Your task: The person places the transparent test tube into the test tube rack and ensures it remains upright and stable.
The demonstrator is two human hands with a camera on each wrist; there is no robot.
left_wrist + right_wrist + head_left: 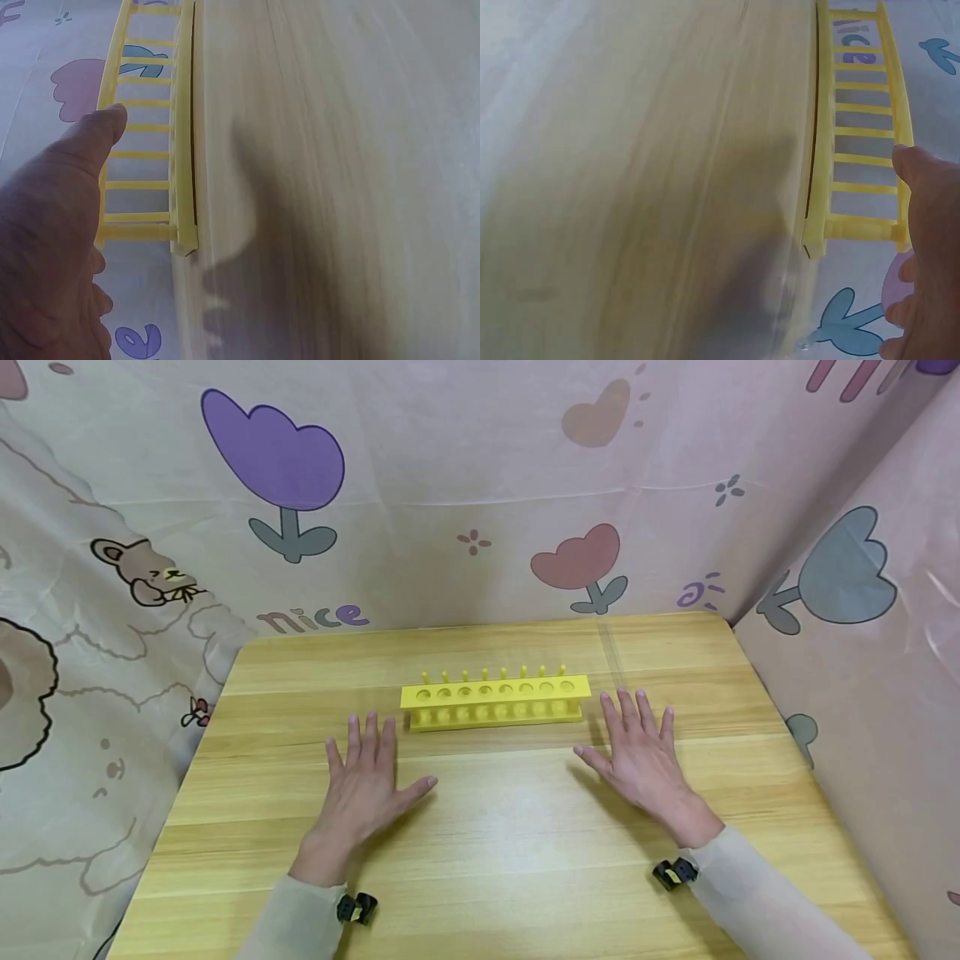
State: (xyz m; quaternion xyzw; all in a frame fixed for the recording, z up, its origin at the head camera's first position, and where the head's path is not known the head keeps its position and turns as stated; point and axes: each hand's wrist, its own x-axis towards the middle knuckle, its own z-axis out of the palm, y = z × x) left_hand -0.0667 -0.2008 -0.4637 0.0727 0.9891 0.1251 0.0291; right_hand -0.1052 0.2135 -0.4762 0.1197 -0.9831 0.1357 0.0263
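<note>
A yellow test tube rack point(496, 701) stands on the wooden table in the head view, with a row of round holes and several short pegs along its back edge. Left of its near corner, my left hand point(362, 793) is spread, palm down and fingers straight, holding nothing. My right hand point(643, 764) is likewise spread at the rack's right side, empty. Both wrist views show the rack point(183, 127) from an end, the thumb overlapping its upper rail. A thin clear rod or tube point(612, 652) lies beyond the right fingertips.
The light wooden table point(510, 860) reaches back to a printed curtain point(420, 460) with flowers and hearts. More curtain hangs along the left and right sides. Small black devices point(357, 908) are strapped at both wrists, over pale sleeves.
</note>
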